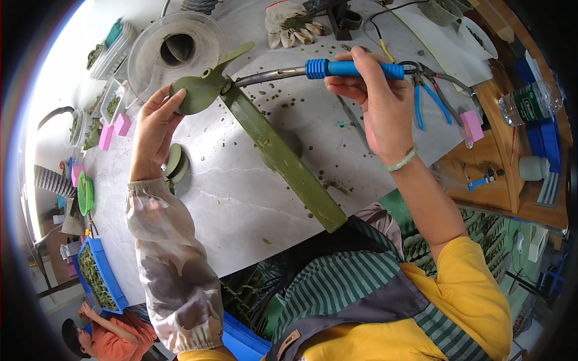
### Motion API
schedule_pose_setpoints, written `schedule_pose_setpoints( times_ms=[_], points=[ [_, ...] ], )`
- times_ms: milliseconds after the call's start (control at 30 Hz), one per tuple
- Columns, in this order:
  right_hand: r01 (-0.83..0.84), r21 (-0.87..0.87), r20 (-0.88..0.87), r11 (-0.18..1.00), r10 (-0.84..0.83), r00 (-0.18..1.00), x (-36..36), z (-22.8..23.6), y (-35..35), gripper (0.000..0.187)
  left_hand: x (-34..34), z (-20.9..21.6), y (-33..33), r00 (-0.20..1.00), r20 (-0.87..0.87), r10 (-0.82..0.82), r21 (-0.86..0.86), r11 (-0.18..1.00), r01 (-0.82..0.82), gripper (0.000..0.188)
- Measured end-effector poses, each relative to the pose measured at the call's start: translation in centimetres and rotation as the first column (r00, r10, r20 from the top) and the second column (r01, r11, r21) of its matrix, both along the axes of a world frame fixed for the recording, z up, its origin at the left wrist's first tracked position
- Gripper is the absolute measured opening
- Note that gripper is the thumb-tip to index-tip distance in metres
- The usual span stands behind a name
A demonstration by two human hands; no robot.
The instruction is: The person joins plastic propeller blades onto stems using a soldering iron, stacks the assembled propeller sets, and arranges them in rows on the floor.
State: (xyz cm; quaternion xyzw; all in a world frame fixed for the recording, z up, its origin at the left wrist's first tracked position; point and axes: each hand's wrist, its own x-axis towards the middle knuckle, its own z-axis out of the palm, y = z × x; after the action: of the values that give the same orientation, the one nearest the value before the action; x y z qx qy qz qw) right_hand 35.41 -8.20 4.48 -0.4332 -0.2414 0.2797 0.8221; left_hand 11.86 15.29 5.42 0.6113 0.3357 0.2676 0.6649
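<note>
- Head view showed a person at a pale marble table (241, 198), looking down at two bare hands.
- The right hand (376, 102), in the upper middle of the frame, had its fingers closed tight around the blue grip of a soldering iron (337, 68).
- The iron's metal rod ran left from the grip, and its tip met the hub of a green wax propeller piece (201, 90) in the upper left of the frame.
- The left hand (153, 129) was just below that piece. Its fingers were spread, and the fingertips held up the round green blade from below.
- A long green wax bar (280, 157) ran from the propeller piece down toward the lower middle of the frame, touching the piece at its top end.
- Small green wax crumbs (277, 96) lay all over the table near the iron.
- A clear round plastic tub (176, 48) sat just above the propeller piece.
- A dirty work glove (292, 27) lay at the top of the frame.
- Blue-handled pliers (424, 90) lay right of the right hand, with a pink block (471, 125) beside them.
- More pink blocks (114, 129) sat at the left edge of the table.
- A blue tray (99, 274) full of green parts was at the lower left, and another person (99, 340) in an orange shirt was below it.
- A plastic water bottle (530, 99) lay on a wooden shelf at the right.
</note>
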Motion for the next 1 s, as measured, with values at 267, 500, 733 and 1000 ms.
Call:
schedule_pose_setpoints(
  times_ms=[267,500,733,1000],
  points=[
    [-0.032,-0.013,0.016,0.999,0.032,0.999,-0.17,0.02,-0.21,0.024,-0.02,-0.10,0.18,1.000,0.003,0.013,-0.012,1.000,-0.013,0.030],
    [-0.002,-0.021,-0.020,1.000,0.001,1.000,0.01,-0.21,0.17,0.024,-0.21,-0.34,0.34,1.000,0.012,0.007,-0.019,1.000,-0.007,0.028],
    [0.008,0.001,-0.025,1.000,-0.008,1.000,0.15,-0.42,0.48,0.025,-0.15,-0.05,0.12,1.000,-0.003,0.004,-0.008,1.000,-0.004,0.029],
    [0.003,0.008,-0.025,1.000,-0.003,1.000,0.18,-0.57,0.36,0.024,-0.13,-0.02,0.11,1.000,0.003,-0.001,-0.007,1.000,0.001,0.029]
  ],
)
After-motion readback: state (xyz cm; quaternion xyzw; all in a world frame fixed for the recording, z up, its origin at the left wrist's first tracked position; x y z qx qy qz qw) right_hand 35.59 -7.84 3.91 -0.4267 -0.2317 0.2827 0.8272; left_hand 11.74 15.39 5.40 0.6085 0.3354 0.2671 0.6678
